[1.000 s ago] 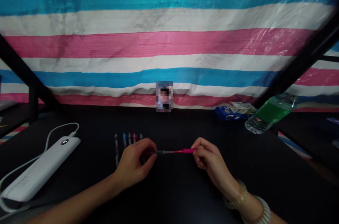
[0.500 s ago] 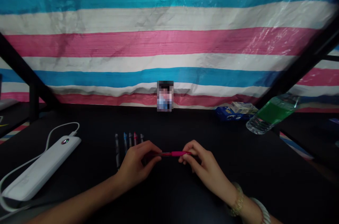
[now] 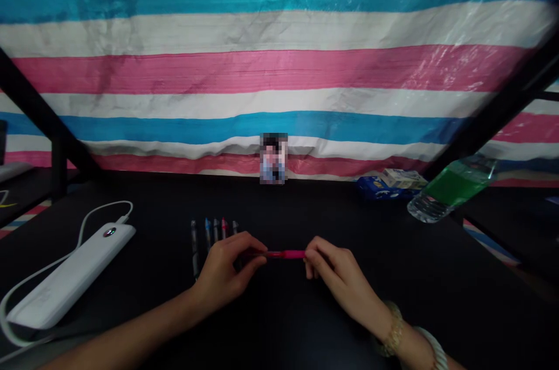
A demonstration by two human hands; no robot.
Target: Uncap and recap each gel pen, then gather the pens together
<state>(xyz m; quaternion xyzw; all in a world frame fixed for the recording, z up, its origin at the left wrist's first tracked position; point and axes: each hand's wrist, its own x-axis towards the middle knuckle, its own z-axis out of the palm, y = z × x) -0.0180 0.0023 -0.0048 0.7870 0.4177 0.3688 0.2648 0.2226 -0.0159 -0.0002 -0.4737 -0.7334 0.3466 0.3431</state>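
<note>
A pink pen (image 3: 286, 254) lies level between my two hands, just above or on the black table. My left hand (image 3: 231, 265) pinches its left part between thumb and fingers, hiding that end. At the pen's right end, the thumb and fingers of my right hand (image 3: 329, 268) are closed on the tip. Behind my left hand is a row of several pens: a dark one (image 3: 194, 250) at the far left, a blue one (image 3: 208, 230), and a red one (image 3: 224, 228) among them. My left hand partly covers their lower ends.
To the left lies a white power bank (image 3: 72, 277) with a white cable (image 3: 81, 230). A tilted bottle of green liquid (image 3: 456, 186) and blue and white packets (image 3: 379, 187) are at the back right. Behind the black table (image 3: 283, 323) hangs a striped sheet (image 3: 262, 73); a pixelated patch stands before it.
My right hand's fingers have curled tighter around the pen's right end, covering its tip. My left hand keeps its hold. The view has shifted very slightly.
</note>
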